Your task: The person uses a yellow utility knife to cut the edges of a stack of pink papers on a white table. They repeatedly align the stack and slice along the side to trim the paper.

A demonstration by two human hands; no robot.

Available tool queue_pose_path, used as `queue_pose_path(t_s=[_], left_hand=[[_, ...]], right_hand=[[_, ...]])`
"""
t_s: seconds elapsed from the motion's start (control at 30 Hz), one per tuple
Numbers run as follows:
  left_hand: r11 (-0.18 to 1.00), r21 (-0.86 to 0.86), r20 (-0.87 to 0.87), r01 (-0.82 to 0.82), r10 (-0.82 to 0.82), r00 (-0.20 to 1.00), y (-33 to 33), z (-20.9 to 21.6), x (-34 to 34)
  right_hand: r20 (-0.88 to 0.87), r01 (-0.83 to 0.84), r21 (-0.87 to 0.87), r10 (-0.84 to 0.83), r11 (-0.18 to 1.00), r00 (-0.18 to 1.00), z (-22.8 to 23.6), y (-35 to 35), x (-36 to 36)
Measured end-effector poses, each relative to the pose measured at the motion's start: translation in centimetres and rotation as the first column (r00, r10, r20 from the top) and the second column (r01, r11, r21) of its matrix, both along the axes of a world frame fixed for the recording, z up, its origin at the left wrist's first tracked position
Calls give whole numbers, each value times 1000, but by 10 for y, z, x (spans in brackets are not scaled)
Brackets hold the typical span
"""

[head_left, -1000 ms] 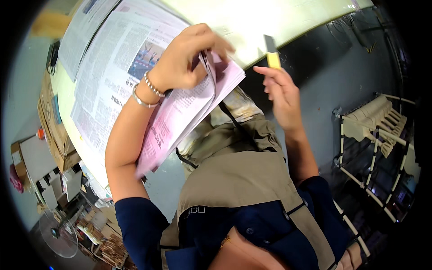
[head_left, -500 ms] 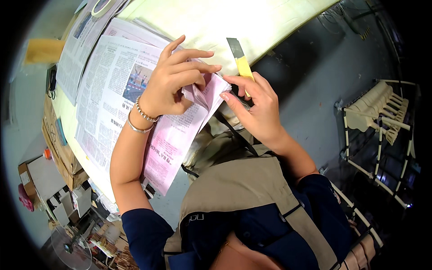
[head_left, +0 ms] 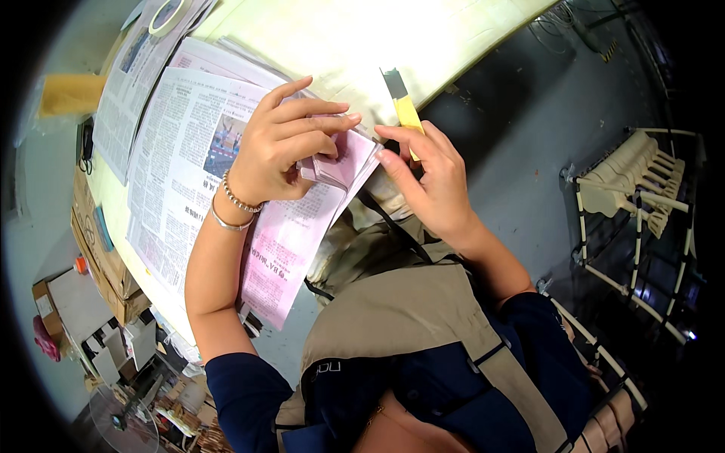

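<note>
My left hand [head_left: 283, 147], with a bracelet and a bangle at its wrist, curls its lower fingers over the folded edge of pink newspaper sheets [head_left: 291, 249]. Its index finger is lifted off the paper. A short knife [head_left: 408, 113] with a grey blade and yellow-wrapped handle is gripped in my right hand [head_left: 432, 177], blade pointing away from me. The right thumb and index fingertip are at the corner of the pink sheets; whether they touch it I cannot tell. Beneath and left of my left hand, printed newspaper sheets [head_left: 177, 143] lie on the pale table [head_left: 325, 38].
A roll of tape [head_left: 168, 16] rests on another newspaper stack at the far left. Cardboard boxes [head_left: 102, 249] stand beyond the table's left side. A pale tubular rack [head_left: 630, 196] is on the floor to the right, past the table's edge.
My left hand has shifted slightly left and toward me, its fingers lower over the folded sheets. My right thumb and index finger are a little closer together; the knife stays in that hand.
</note>
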State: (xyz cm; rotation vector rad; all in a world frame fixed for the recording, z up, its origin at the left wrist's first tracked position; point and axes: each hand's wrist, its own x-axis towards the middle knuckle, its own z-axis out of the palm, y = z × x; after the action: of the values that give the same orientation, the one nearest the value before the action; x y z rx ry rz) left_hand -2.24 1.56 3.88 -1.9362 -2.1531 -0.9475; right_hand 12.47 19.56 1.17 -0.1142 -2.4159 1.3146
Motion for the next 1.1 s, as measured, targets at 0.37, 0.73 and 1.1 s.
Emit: queue_pose_path(t_s=[0.37, 0.73, 1.1], left_hand=[[999, 8, -5, 42, -42, 999, -2, 0, -2], [997, 65, 28, 46, -48, 998, 5, 1, 1], [999, 19, 118, 48, -50, 992, 7, -7, -1]], right_hand=[[157, -3, -478, 89, 878, 984, 17, 26, 4], [206, -154, -206, 197, 966, 959, 48, 62, -24], [400, -431, -343, 545, 834, 737, 37, 87, -72]])
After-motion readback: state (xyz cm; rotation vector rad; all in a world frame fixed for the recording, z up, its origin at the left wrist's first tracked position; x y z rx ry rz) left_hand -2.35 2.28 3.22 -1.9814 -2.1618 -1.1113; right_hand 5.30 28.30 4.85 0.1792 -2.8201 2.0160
